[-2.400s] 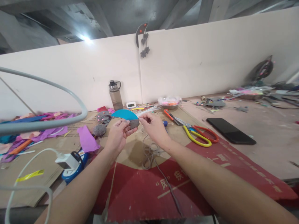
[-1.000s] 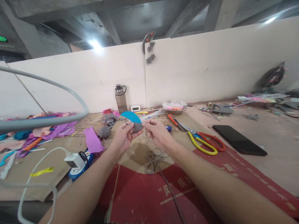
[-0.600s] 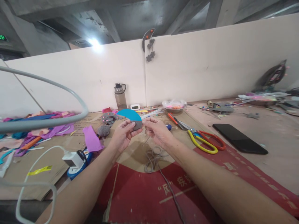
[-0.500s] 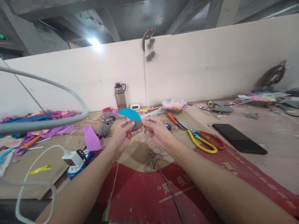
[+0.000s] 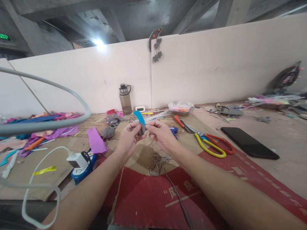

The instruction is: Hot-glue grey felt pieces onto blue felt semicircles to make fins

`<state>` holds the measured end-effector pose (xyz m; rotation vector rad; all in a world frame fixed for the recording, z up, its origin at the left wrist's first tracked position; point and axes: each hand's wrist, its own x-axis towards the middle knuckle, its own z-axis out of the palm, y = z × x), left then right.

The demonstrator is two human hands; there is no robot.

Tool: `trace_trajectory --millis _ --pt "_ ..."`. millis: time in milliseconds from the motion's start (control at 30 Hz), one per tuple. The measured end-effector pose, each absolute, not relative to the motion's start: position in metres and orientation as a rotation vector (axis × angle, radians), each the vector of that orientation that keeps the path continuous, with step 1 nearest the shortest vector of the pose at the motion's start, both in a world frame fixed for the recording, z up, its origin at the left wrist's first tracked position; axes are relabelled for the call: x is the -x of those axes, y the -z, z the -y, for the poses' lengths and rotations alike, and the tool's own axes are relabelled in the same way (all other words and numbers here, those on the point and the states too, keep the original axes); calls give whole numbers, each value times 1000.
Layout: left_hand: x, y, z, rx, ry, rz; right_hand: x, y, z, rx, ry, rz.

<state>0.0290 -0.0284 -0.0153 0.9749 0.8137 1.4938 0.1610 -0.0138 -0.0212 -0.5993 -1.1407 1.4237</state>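
My left hand (image 5: 129, 137) is closed on a curved blue piece (image 5: 138, 117), whose lower part is covered in grey yarn wrapping (image 5: 142, 129). The piece is turned nearly edge-on to me. Close beside it, my right hand (image 5: 161, 133) pinches with thumb and forefinger at the right edge of the wrapping, apparently on the grey yarn. A loose tangle of grey yarn (image 5: 157, 163) lies on the cardboard below my hands, and one strand runs toward the front edge.
Yellow-and-red-handled scissors (image 5: 213, 145), a utility knife (image 5: 181, 122) and a black phone (image 5: 249, 142) lie at right. A power strip (image 5: 83, 169), purple felt (image 5: 96, 140) and a yarn ball (image 5: 108, 132) are at left. A bottle (image 5: 125, 100) stands behind. A grey tube (image 5: 72, 95) arches in at left.
The blue piece has turned from its broad face to a narrow, nearly edge-on view in my left hand. My right hand stays beside it. The whole view has shifted slightly.
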Motion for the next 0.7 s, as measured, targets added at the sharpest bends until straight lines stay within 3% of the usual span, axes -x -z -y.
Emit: trace_trajectory --millis 700 --pt "-38 17 37 -1296 -1447 -743 -162 19 18 695 -1218 1258"
